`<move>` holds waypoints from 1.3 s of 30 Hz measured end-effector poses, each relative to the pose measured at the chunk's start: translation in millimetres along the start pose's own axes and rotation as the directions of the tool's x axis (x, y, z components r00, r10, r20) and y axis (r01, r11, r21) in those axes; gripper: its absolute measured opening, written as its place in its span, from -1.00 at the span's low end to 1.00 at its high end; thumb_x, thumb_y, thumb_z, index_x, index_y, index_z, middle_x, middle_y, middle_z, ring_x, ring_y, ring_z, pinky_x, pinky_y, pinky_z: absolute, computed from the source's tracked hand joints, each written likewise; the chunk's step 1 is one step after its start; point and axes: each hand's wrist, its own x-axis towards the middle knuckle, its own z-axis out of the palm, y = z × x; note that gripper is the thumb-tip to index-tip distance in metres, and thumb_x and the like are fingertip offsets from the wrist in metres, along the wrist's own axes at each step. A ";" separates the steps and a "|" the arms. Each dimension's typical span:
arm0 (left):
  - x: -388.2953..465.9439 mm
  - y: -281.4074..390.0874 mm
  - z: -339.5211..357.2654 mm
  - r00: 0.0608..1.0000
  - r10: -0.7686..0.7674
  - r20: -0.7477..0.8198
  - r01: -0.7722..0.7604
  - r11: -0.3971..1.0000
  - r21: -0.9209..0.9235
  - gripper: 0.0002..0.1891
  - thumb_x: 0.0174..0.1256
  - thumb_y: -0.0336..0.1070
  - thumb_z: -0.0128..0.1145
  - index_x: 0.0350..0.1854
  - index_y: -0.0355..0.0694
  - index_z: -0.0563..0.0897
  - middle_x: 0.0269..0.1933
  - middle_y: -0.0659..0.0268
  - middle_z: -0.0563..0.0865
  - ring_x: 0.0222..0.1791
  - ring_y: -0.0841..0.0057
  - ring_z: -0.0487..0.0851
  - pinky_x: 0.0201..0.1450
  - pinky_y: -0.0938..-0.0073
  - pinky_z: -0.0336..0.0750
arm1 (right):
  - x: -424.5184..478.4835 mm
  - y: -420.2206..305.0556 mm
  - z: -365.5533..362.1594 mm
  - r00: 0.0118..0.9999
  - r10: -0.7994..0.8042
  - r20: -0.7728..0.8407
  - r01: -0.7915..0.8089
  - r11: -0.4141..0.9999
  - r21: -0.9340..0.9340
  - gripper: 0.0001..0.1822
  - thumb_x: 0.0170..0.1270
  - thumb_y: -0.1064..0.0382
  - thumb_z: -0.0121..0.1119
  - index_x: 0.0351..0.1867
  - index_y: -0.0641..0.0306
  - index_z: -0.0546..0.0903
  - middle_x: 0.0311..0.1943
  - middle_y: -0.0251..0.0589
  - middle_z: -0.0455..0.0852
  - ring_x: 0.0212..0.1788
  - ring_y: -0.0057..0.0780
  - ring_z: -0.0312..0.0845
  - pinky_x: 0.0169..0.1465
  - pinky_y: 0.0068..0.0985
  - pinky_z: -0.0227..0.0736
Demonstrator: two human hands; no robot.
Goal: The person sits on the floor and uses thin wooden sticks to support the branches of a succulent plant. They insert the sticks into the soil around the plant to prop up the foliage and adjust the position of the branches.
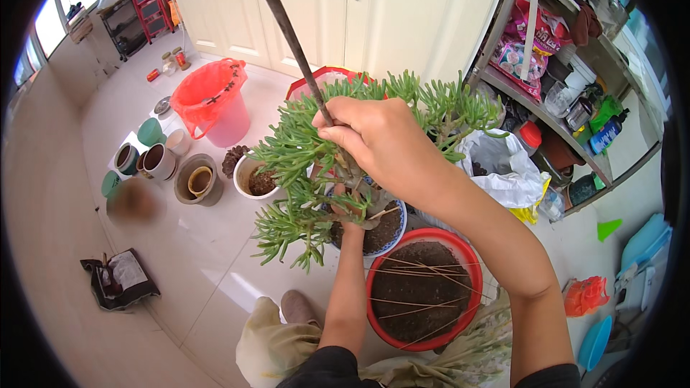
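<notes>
A succulent with finger-like green leaves [302, 140] and a thick stem stands in a blue-and-white pot [398, 231] of dark soil. My right hand [372, 129] pinches the lower end of a long dark rod [291, 27] between thumb and fingers, above the foliage. The rod slants up and away to the left. My left hand [347, 206] reaches in under the leaves beside the stem; foliage hides its fingers, so its grip is unclear. In front of me sits a red basin [477, 285] of soil [415, 310], with several thin wooden sticks [420, 302] lying across it.
Left of the plant stand a white pot [240, 180], a grey pot [186, 188], a pine cone [234, 160] and a pink bucket [226, 124] with a red bag liner. To the right are a white sack [498, 188] and a loaded metal shelf [560, 124]. Cream cabinets [426, 16] rise behind.
</notes>
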 end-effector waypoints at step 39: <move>5.6 4.6 -5.4 0.995 -0.007 0.100 -0.004 0.994 0.109 -0.79 0.25 -0.41 0.06 -0.12 -0.35 0.61 -0.31 -0.02 0.66 -0.31 0.02 0.60 -0.22 0.15 0.44 | 10.0 -1.7 10.3 0.994 -0.053 -0.092 0.021 0.946 -0.323 -0.84 0.18 0.34 0.27 -0.37 0.36 0.53 -0.47 -0.01 0.65 -0.36 -0.04 0.61 -0.20 -0.18 0.43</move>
